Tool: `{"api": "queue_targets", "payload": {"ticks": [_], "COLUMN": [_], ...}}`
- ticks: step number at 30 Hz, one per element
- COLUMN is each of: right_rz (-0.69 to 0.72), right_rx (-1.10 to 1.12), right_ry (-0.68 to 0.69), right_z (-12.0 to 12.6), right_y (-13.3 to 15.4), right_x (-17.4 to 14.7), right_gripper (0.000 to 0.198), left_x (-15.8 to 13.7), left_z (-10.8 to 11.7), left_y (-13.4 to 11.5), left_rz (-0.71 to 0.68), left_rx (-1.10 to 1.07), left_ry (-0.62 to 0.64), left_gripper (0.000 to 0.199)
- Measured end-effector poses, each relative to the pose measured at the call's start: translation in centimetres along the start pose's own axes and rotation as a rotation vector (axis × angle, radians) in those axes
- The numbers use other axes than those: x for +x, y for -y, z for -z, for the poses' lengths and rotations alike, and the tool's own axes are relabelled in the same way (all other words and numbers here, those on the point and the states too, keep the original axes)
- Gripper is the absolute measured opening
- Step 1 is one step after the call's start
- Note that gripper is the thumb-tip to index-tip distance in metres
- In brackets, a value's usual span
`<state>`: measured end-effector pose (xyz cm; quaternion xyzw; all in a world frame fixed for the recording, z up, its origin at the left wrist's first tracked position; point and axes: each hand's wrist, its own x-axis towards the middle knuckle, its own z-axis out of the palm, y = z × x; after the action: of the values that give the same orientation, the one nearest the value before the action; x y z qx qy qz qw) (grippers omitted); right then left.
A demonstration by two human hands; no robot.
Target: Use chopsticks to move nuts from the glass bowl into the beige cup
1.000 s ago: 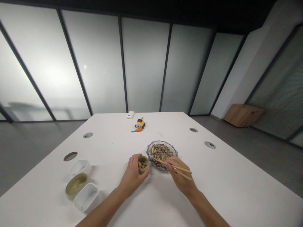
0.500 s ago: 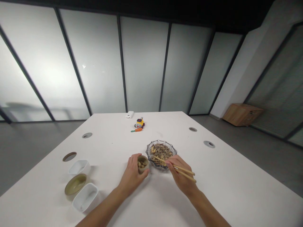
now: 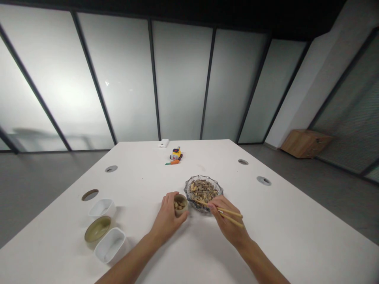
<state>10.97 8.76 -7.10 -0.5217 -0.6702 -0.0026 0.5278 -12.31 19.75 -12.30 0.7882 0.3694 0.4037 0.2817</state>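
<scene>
My left hand (image 3: 169,215) is closed around a small cup (image 3: 184,210) with several pale nuts (image 3: 179,205) inside, too small to name surely. Just right of the cup stands a scalloped glass bowl (image 3: 218,188), filled with striped sunflower seeds (image 3: 207,186) and some lighter nuts. A pair of wooden chopsticks (image 3: 232,213) is gripped in my right hand (image 3: 227,225), over the bowl's near right rim. Their tips reach in among the seeds; whether they pinch a piece I cannot tell.
On the left stand two white dishes (image 3: 102,208) and an olive bowl (image 3: 97,229). Farther back lie a yellow toy vehicle (image 3: 176,154), an orange-and-green carrot-like item (image 3: 173,162) and a white box-shaped device (image 3: 164,143). Round holes (image 3: 90,195) pierce the white table (image 3: 154,169) near its sides.
The whole scene has shifted slightly right as my head turned. The chopsticks have moved only a little over the seeds; both hands keep their grips.
</scene>
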Motion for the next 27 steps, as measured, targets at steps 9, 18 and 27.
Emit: {"api": "queue_targets", "payload": {"ticks": [9, 18, 27], "right_rz": [0.034, 0.022, -0.123], "right_rx": [0.022, 0.026, 0.108], "right_ry": [0.016, -0.036, -0.239], "right_z": [-0.02, 0.01, -0.07], "right_y": [0.1, -0.23, 0.65], "right_x": [-0.1, -0.14, 0.18], "right_gripper": [0.039, 0.035, 0.04], "left_x": [-0.1, 0.02, -0.08], "left_z": [0.08, 0.05, 0.21], "left_y": [-0.12, -0.38, -0.52], "left_rz": [0.009, 0.036, 0.05], "left_rx": [-0.002, 0.004, -0.011], "left_ry": [0.014, 0.018, 0.04], "left_gripper": [0.058, 0.059, 0.06]}}
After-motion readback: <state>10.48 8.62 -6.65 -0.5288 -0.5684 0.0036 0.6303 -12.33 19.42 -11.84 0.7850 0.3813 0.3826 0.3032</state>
